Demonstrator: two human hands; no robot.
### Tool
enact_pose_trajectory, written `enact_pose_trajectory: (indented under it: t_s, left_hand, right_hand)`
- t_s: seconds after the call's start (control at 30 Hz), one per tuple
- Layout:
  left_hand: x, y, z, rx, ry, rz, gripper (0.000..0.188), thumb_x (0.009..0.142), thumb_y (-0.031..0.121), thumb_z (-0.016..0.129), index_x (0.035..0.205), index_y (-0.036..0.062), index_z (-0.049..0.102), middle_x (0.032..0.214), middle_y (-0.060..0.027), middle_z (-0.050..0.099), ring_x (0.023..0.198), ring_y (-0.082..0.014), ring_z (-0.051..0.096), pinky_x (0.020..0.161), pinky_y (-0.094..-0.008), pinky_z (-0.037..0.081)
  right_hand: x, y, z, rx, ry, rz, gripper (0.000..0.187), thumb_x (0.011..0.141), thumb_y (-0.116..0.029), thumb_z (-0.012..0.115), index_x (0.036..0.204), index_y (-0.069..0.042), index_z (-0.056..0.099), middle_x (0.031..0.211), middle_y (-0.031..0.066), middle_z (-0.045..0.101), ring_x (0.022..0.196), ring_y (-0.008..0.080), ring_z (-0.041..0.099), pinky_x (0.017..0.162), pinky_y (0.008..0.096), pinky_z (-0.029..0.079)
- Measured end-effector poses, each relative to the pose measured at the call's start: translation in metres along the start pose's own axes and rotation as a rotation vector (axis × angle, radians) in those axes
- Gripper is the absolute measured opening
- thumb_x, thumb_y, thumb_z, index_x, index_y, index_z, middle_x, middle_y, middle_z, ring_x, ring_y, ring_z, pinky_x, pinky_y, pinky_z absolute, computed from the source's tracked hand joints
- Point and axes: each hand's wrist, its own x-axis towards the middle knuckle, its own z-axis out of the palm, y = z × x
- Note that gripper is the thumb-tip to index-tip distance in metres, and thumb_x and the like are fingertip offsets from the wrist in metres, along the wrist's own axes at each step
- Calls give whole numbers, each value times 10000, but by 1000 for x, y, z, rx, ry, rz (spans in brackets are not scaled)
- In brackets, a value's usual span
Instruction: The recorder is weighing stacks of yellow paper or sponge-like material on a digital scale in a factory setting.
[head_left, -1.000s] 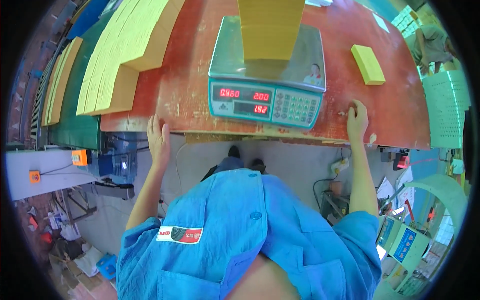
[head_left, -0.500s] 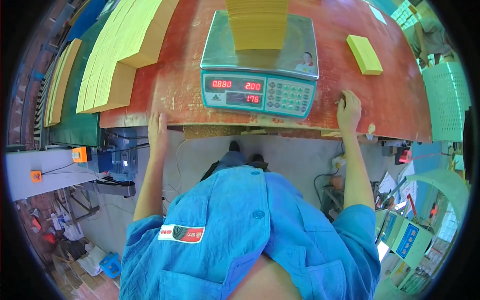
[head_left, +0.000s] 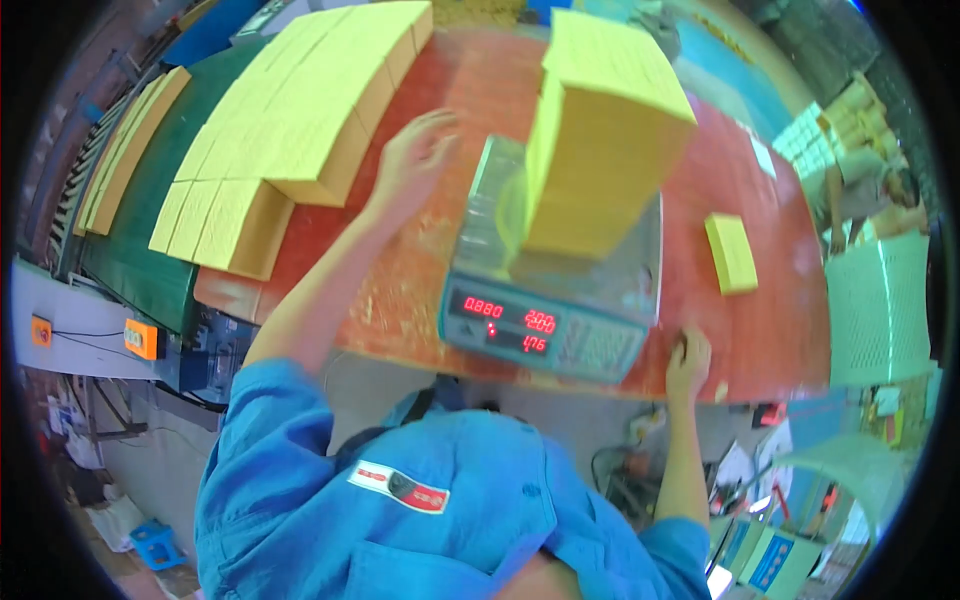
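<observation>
A tall yellow stack [head_left: 612, 165] is seen upright on the tray of the scale [head_left: 600, 345], and its placing there can be judged complete, since a reading is shown in red on the lit display [head_left: 505, 320]. The stack has not yet been taken off, and neither hand is seen touching it. The left hand [head_left: 412, 165] is raised over the red table [head_left: 400, 295], between the scale and the yellow rows [head_left: 300, 110]; its fingers are loosely bent and somewhat spread, and nothing is seen held in it. The right hand [head_left: 688, 365] is held at the table's front edge, just beside the scale's near right corner, with its fingers curled; whether they are pressed together cannot be told, and no object is seen in them. Off the scale, the rows are set closely together on the left, and a single block [head_left: 732, 255] is left lying apart on the right.
</observation>
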Motion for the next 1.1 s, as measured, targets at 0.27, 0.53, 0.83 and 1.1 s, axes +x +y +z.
enact_pose_trajectory:
  t_s: [0.27,0.53,0.83,1.1]
  left_hand:
    - [184,-102,139,143,-121,225,113,831,87,629,900,11,676,955,-120,680,876,-280,659,772,-354,528]
    - [271,-169,249,275,-360,358,132,799,154,629,849,39,667,938,-121,654,923,-317,629,785,-426,508]
    - [290,-178,256,493,-472,500,109,811,154,604,822,66,668,901,-134,658,902,-311,647,747,-437,527]
    - [281,-144,234,554,-410,457,159,846,143,539,839,62,676,875,-127,678,865,-319,657,734,-441,530]
  right_hand:
    - [3,-21,-11,-152,-90,52,251,853,-18,513,1094,11,579,1147,213,578,1112,397,523,982,477,398]
    - [-61,49,9,-61,-242,259,285,872,-110,489,1107,32,564,1160,240,565,1115,443,503,991,506,384]
    - [-52,58,18,-5,-276,296,307,902,-153,477,1141,23,559,1191,231,555,1140,430,494,999,513,371]
    - [-60,43,10,79,-210,321,331,932,-196,466,1174,13,554,1222,222,546,1166,418,485,1007,519,358]
